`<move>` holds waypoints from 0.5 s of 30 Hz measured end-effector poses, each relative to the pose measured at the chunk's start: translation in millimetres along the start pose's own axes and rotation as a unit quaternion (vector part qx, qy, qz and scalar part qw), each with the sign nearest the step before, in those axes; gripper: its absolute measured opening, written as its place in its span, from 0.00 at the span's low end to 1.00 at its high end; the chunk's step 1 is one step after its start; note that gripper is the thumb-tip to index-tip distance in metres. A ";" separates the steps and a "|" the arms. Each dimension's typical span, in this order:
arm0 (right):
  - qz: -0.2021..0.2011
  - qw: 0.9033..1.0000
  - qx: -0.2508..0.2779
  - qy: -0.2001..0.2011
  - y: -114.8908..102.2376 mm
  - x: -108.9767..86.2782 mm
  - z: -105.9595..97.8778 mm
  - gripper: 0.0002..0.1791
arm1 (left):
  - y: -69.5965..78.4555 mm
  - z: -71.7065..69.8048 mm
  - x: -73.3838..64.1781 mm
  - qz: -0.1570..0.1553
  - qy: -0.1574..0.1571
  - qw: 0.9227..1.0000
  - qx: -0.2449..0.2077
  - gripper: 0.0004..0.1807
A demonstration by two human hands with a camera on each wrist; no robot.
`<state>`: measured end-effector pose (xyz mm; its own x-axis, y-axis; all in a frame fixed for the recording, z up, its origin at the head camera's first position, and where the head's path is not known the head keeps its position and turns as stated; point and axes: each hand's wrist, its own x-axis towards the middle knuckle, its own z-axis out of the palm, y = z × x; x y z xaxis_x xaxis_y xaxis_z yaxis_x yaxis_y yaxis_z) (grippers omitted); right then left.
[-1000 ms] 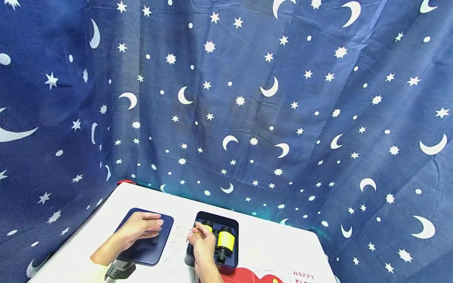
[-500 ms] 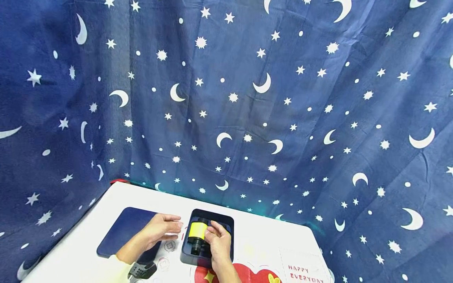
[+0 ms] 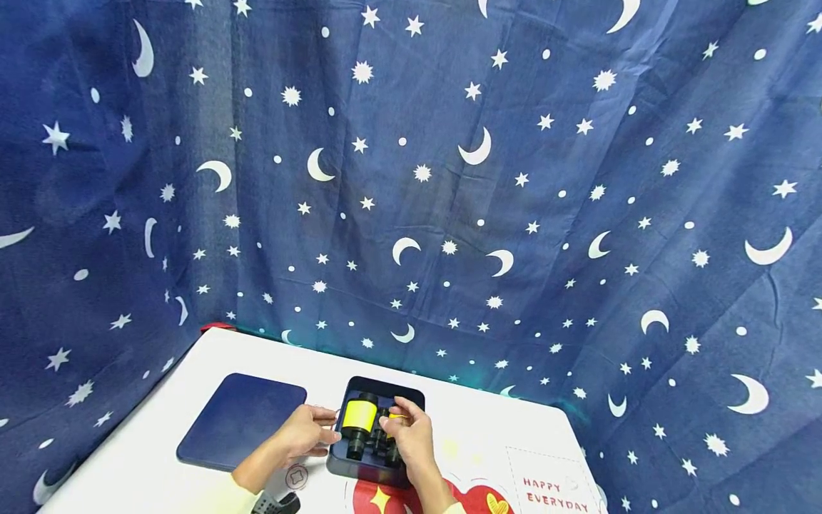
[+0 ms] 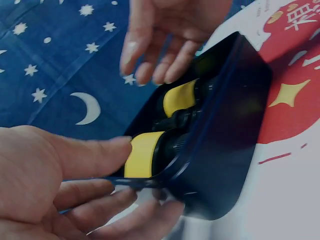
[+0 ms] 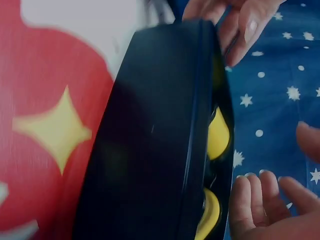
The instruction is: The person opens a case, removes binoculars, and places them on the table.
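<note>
A pair of black and yellow binoculars (image 3: 361,415) lies inside a dark blue rectangular box (image 3: 359,468). My left hand (image 3: 307,432) is at the box's left end. In the left wrist view its thumb reaches over the rim beside a yellow barrel, and the other fingers extend along the outside of the wall. My right hand (image 3: 414,437) hovers over the right barrel, partly covering it in the head view. From the right wrist, the fingers of the right hand (image 5: 270,210) show loosely bent beside the open box, with nothing between them.
A flat dark blue lid (image 3: 240,421) lies on the white table (image 3: 488,428) left of the box. A red printed pattern (image 3: 475,496) and red lettering (image 3: 555,496) mark the tabletop. A blue curtain (image 3: 437,214) with moons and stars hangs behind.
My left hand has moved right, off the lid area, to the box's left end. The right hand has shifted from the left barrel to the right one. The binoculars stay in the box.
</note>
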<state>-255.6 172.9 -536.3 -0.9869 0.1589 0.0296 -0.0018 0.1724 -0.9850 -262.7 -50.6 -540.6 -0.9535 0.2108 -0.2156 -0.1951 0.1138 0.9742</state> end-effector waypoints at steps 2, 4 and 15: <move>-0.031 0.998 -0.045 -0.015 0.8 4.2 -3.3 0.32 | -1.0 5.1 -0.4 0.007 0.005 1.000 0.008 0.30; -0.072 0.991 -0.105 -0.029 1.3 7.6 -6.9 0.32 | -2.3 9.6 -0.6 0.014 0.009 1.000 0.014 0.31; -0.230 0.842 -0.475 -0.114 16.3 25.1 -13.8 0.48 | -10.2 19.3 -4.3 -0.002 0.036 0.999 0.019 0.34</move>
<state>-278.1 193.1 -549.2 -0.9225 -0.3096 0.2305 -0.3694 0.8813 -0.2946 -252.2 -33.9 -550.9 -0.9672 0.1405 -0.2118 -0.1906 0.1505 0.9701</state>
